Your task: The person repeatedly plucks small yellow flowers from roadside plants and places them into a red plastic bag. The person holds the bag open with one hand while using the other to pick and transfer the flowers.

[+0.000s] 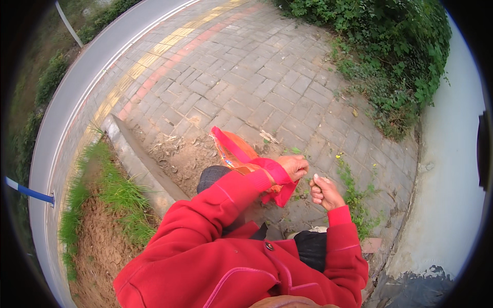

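Note:
My left hand (294,168) has its fingers curled and turned down; what may be between the fingertips is hidden. A wide red handle of an orange-and-red bag (235,148) loops around my left wrist, and the bag hangs slack, partly behind the red sleeve. Just to the right, my right hand (325,192) is curled into a loose fist with the thumb on top. Something small and greenish seems to show at its fingers, too small to name. The two hands are close together but apart. Beside the right hand grows a weed with yellow flowers (352,194).
Grey paving bricks (250,84) spread ahead. A concrete kerb (142,165) borders grass (119,192) and soil on the left. Leafy bushes (385,50) spill over from a pale wall (446,173) on the right. A road (73,88) curves along the far left.

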Demonstrator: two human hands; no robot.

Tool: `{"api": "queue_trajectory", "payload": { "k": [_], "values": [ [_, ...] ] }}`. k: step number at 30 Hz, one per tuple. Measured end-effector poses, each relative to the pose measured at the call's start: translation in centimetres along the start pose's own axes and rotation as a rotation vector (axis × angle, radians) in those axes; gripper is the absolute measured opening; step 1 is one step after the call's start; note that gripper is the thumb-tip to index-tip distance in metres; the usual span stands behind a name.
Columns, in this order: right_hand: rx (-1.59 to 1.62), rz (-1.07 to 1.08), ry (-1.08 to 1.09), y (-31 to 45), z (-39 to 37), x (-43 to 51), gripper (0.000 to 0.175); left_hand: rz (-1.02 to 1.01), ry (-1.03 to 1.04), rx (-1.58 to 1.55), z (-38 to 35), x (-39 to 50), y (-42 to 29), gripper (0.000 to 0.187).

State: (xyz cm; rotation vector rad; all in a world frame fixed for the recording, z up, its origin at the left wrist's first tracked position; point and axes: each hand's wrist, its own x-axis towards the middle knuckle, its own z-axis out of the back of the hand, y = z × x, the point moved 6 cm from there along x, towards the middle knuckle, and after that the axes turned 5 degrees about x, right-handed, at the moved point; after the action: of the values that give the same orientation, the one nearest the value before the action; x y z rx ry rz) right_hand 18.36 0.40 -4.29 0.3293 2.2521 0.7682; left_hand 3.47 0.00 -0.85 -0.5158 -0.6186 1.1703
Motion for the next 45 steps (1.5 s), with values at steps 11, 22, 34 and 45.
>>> {"api": "queue_trajectory", "payload": {
  "k": [11,22,34,45],
  "values": [
    [0.33,0.199,-0.151,1.3,3.7,1.0,0.022,-0.037,0.013,-0.242,1.6,-0.2,0.2,0.021],
    [0.423,0.336,-0.071,2.3,4.3,1.0,0.019,-0.216,0.148,-0.337,1.4,-1.7,-7.4,0.032],
    [0.324,0.245,-0.008,0.7,2.0,1.7,0.021,0.038,0.635,-1.021,-1.2,-8.3,-11.8,0.033],
    [0.323,0.21,0.153,1.2,-6.1,4.8,0.03,0.06,0.601,-0.996,-2.4,-11.4,-7.5,0.037]
  ]
}}
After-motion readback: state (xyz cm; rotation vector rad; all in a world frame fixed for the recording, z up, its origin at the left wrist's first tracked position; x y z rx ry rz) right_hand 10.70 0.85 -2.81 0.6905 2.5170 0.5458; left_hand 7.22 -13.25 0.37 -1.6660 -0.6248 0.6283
